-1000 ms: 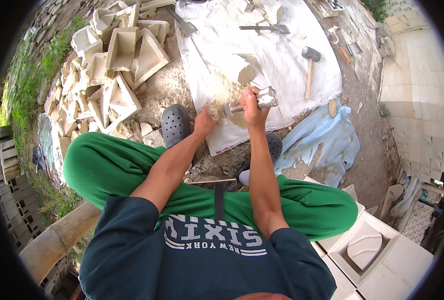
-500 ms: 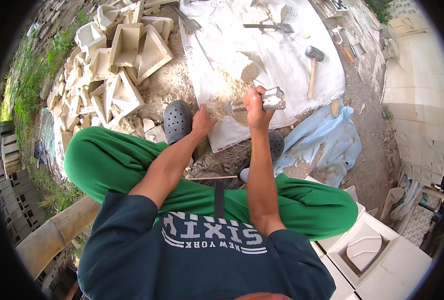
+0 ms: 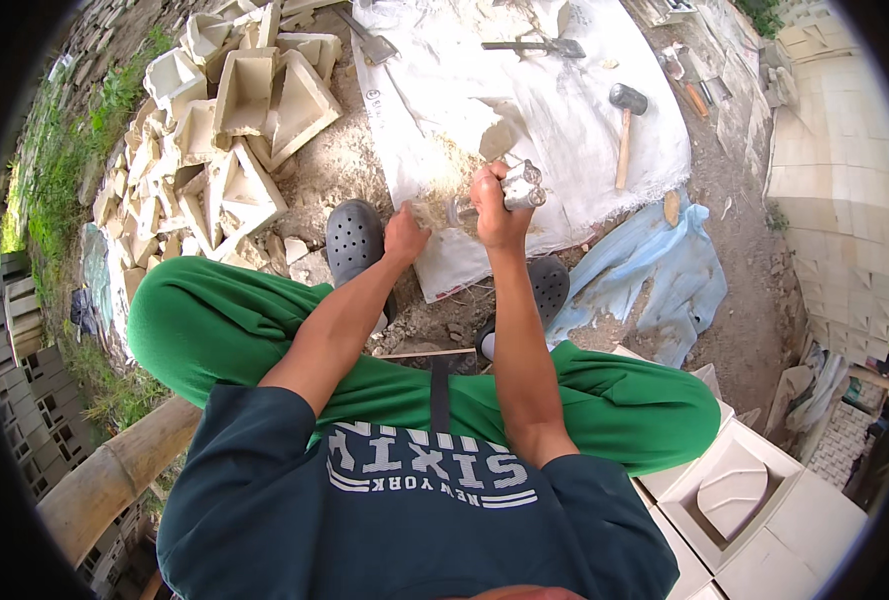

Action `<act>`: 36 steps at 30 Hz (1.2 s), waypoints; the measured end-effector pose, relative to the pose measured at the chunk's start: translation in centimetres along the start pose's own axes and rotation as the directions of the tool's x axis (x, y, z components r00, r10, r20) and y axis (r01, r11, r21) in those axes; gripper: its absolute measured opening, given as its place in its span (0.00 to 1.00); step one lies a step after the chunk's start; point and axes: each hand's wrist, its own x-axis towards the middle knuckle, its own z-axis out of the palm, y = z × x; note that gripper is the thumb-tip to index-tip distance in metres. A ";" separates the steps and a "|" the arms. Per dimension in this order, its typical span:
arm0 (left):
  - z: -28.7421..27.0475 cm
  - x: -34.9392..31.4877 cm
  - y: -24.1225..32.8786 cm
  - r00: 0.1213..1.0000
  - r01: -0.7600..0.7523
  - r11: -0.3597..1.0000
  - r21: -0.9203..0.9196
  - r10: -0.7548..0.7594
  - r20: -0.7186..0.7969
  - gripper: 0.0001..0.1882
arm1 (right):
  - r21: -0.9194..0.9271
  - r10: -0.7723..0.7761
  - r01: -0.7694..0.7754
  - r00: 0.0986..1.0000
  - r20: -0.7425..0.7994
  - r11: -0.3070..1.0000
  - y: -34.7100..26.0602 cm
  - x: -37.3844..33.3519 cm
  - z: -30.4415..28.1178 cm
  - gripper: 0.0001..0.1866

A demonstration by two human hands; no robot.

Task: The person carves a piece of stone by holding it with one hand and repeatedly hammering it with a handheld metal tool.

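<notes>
Head view: broken blocks (image 3: 249,95) lie piled; the left hand (image 3: 405,236), fingers curled, is at the edge of the white sheet (image 3: 579,140), its grip unclear; above the sheet, the tool (image 3: 522,187) is clenched in the right hand (image 3: 497,208); rightward are a mallet (image 3: 625,125) and blue plastic (image 3: 629,275).

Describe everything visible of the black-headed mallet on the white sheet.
The mallet has a dark, rounded head, rubber by its look, and a straight, pale handle that looks wooden. It lies on the white sheet, near its right edge, with the head at the far end. Only the sheet touches it.
</notes>
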 end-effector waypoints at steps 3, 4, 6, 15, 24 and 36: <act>0.1 -0.3 -0.1 1.000 0.004 1.000 -0.006 -0.004 0.029 0.35 | -0.091 0.021 -0.026 0.998 -0.059 0.995 3.0 0.3 -0.6 0.13; 0.3 0.0 -0.7 0.999 0.013 1.000 0.015 -0.014 0.032 0.35 | -0.055 0.036 -0.041 0.995 -0.092 0.998 3.0 0.1 -0.4 0.12; 0.8 0.1 -1.6 1.000 0.010 1.000 0.008 -0.010 0.020 0.34 | -0.031 0.025 -0.028 0.997 -0.077 0.999 2.0 -0.9 -0.8 0.12; 1.0 -0.2 -1.0 1.000 -0.018 1.000 -0.005 0.018 -0.022 0.38 | -0.065 -0.006 -0.001 0.994 -0.107 0.998 3.5 -0.6 -0.8 0.12; 0.5 1.9 -0.9 0.994 0.020 0.995 -0.100 -0.030 -0.102 0.37 | -0.132 -0.008 0.005 1.000 -0.024 0.991 2.5 -1.0 0.7 0.15; -0.4 3.4 0.4 0.999 -0.025 1.000 -0.001 0.025 -0.027 0.37 | -0.049 -0.027 0.027 1.000 -0.012 0.998 -1.1 1.3 1.2 0.12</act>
